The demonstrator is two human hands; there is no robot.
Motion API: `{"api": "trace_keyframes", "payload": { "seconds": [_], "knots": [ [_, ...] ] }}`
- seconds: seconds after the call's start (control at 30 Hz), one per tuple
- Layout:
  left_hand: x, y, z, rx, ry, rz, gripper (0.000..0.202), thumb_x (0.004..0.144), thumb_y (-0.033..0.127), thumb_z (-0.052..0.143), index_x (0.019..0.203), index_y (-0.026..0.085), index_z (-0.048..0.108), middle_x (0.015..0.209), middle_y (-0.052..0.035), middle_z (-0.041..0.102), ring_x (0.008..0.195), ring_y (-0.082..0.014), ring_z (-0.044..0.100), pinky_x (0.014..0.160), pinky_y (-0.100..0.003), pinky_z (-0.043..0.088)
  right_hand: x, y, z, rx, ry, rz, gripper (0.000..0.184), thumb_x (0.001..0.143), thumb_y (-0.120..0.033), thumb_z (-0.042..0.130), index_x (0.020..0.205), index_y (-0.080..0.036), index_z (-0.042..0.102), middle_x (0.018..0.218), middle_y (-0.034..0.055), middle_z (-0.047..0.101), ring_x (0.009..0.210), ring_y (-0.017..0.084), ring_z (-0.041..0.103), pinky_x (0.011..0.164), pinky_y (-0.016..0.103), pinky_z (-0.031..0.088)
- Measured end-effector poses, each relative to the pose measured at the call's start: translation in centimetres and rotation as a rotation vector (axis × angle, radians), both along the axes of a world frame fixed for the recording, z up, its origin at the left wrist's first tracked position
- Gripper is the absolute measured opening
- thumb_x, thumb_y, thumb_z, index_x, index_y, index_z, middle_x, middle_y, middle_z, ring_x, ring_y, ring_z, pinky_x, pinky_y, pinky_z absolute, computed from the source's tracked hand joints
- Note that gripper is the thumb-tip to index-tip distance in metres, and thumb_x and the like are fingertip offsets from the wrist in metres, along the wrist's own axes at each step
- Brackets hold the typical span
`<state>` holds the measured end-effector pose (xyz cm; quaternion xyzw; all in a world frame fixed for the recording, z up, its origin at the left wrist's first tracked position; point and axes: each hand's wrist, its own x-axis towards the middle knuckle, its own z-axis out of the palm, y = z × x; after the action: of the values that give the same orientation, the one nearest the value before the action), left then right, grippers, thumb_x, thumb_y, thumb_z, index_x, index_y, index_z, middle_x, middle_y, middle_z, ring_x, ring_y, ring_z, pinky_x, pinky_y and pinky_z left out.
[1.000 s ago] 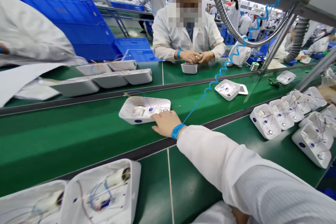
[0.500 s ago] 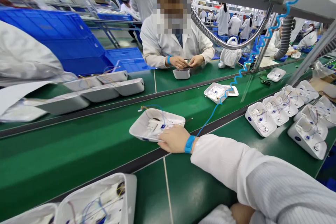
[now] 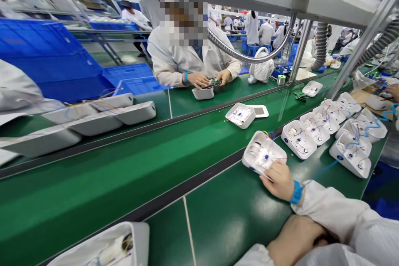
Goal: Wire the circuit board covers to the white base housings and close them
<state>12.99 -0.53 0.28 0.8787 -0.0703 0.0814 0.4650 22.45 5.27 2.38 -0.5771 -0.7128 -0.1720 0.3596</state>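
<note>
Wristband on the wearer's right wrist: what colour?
The wristband is blue, clearest in the head view.

– start up close.
– of the wearer's own, two: right hand (image 3: 279, 179), left hand (image 3: 296, 232). co-worker's hands (image 3: 199, 80), far side, make two more.
– bands?
– two blue bands (image 3: 297, 193), one per person there.
– next?
– one held shell (image 3: 262, 151), one belt shell (image 3: 240, 116), one near left shell (image 3: 141, 241), one far shell (image 3: 203, 94) by the co-worker, five far left shells (image 3: 98, 126).
– and on the right?
– at least seven right shells (image 3: 297, 141); they overlap, so the exact number can't be told.
– any singles?
– one frame (image 3: 261, 111), one fan (image 3: 262, 71), one spool (image 3: 281, 80).
</note>
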Motion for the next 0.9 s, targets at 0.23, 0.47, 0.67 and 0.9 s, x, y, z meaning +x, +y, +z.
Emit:
{"api": "trace_keyframes", "payload": {
  "seconds": [0.23, 0.47, 0.67, 0.9],
  "knots": [
    [-1.3, 0.4, 2.9, 0.028, 0.102, 0.049, 0.019, 0.086, 0.020, 0.067, 0.104, 0.020, 0.073, 0.097, -0.0027, 0.076, 0.087, -0.0196, 0.071, 0.081, -0.024, 0.051, 1.7, -3.8, -0.5, -0.353, -0.055, -0.323, 0.013, 0.093, -0.022, 0.054, 0.080, -0.019, 0.057, 0.079, 0.0041, 0.060, 0.075, 0.019, 0.054, 0.072, 0.033, 0.033],
    [-1.3, 0.5, 3.0, -0.006, 0.130, 0.052, 0.023, 0.084, 0.015, 0.067, 0.105, 0.020, 0.074, 0.093, -0.0033, 0.075, 0.082, -0.0187, 0.069, 0.077, -0.024, 0.050, 1.6, -2.6, 0.0, -0.472, -0.031, -0.372, 0.007, 0.092, -0.022, 0.057, 0.085, -0.019, 0.057, 0.085, 0.0045, 0.060, 0.081, 0.020, 0.054, 0.073, 0.033, 0.032],
    [-1.2, 0.5, 2.9, 0.001, 0.158, 0.052, 0.018, 0.083, 0.017, 0.070, 0.100, 0.017, 0.074, 0.092, -0.0054, 0.074, 0.081, -0.0193, 0.067, 0.075, -0.024, 0.050, 2.1, -1.2, -0.2, -0.500, -0.013, -0.393, 0.007, 0.090, -0.024, 0.059, 0.087, -0.018, 0.058, 0.087, 0.0045, 0.061, 0.081, 0.019, 0.055, 0.070, 0.032, 0.033],
    [-0.4, 0.4, -0.9, -0.108, 0.227, 0.007, 0.025, 0.082, 0.025, 0.067, 0.105, 0.020, 0.075, 0.099, -0.0077, 0.074, 0.093, -0.0254, 0.069, 0.089, -0.033, 0.052, 1.9, -0.3, -0.5, -0.453, -0.011, -0.413, 0.006, 0.087, -0.024, 0.061, 0.086, -0.019, 0.058, 0.086, 0.0032, 0.062, 0.079, 0.019, 0.057, 0.069, 0.031, 0.034]
  ]
}}
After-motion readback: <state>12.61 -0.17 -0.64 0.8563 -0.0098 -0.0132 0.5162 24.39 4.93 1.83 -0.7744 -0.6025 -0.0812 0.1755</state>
